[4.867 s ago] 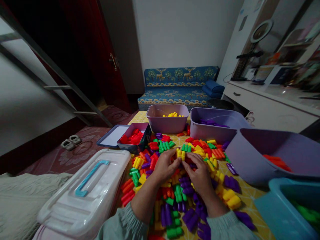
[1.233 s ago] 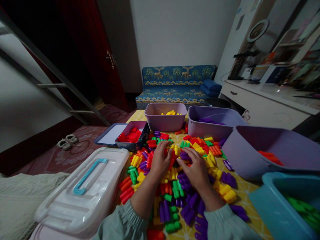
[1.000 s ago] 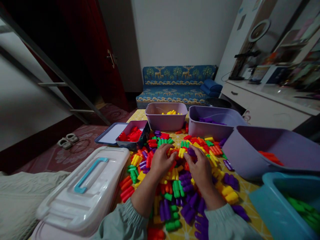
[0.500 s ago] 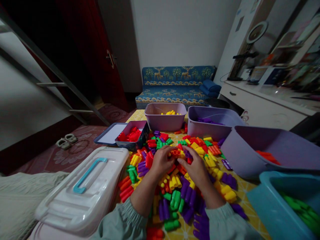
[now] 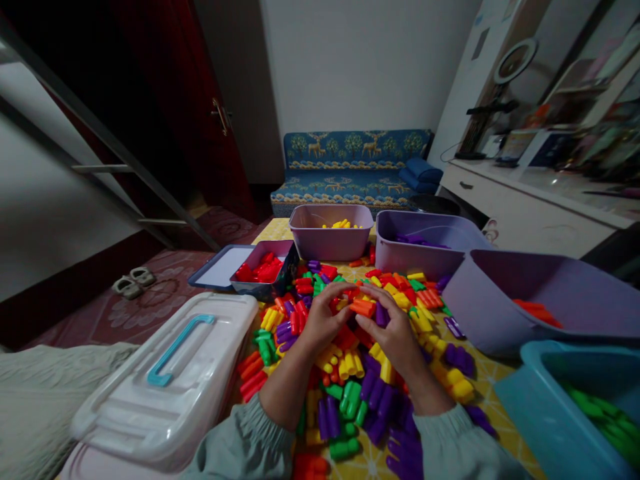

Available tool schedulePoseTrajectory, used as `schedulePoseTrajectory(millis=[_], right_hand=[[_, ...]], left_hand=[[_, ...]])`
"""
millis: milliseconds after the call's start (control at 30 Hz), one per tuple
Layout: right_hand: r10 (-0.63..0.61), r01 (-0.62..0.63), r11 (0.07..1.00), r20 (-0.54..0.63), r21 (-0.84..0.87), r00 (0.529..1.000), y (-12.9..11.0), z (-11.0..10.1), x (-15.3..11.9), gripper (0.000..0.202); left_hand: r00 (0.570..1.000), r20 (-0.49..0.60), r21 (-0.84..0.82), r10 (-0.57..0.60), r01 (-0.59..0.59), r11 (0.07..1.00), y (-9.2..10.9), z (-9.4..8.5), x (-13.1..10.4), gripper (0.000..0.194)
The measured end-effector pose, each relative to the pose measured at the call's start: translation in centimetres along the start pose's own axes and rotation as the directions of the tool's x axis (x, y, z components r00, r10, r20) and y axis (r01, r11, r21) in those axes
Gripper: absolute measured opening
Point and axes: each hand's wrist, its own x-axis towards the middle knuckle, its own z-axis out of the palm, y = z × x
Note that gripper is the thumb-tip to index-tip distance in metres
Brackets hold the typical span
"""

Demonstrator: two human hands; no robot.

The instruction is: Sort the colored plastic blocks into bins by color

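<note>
A heap of coloured plastic blocks (image 5: 350, 363) in red, orange, yellow, green and purple covers the yellow tablecloth (image 5: 493, 417). My left hand (image 5: 323, 319) and my right hand (image 5: 395, 333) meet above the middle of the heap. Between their fingertips they hold an orange block (image 5: 362, 307), lying sideways, and a purple block shows against my right fingers. Both wrists rest low over the blocks, with grey-green sleeves at the bottom edge.
Behind the heap stand a bin with yellow blocks (image 5: 331, 241), a bin with purple blocks (image 5: 425, 248) and a small box of red blocks (image 5: 263, 270). A tilted bin with orange blocks (image 5: 530, 303) and a blue bin of green blocks (image 5: 575, 407) are at right. A white lidded case (image 5: 165, 377) sits at left.
My hands went from spread on the heap to closing together and lifting slightly. An orange block is now pinched between them, raised a little above the pile.
</note>
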Motion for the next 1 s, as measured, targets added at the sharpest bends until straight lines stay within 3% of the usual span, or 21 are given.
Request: schedulePoseTrajectory(millis=[100,233,367,567,1000], right_hand=[[-0.006,0.006,1.0,-0.009,-0.02,1.0,0.3,0.2,0.1,0.033],[-0.037,0.03,0.991,-0.054,-0.128,0.998,1.1,0.5,0.1,0.028],[0.001,-0.022,0.977,-0.099,-0.212,0.995,1.8,0.3,0.0,0.032],[-0.028,0.019,0.97,-0.037,-0.244,0.999,1.7,0.5,-0.2,0.044],[0.005,-0.018,0.959,-0.047,-0.283,0.999,1.3,0.7,-0.5,0.026]], left_hand=[[0.999,-0.024,0.015,-0.027,0.027,1.0,-0.2,0.1,0.0,0.024],[0.984,-0.056,0.005,-0.172,0.172,0.985,-0.6,0.2,-0.1,0.018],[0.965,-0.1,0.01,-0.242,0.244,0.97,-1.0,0.2,-0.2,0.019],[0.963,-0.092,-0.023,-0.254,0.253,0.967,-1.2,0.1,-0.1,0.02],[0.97,-0.044,-0.04,-0.241,0.239,0.97,-0.3,0.2,-0.1,0.017]])
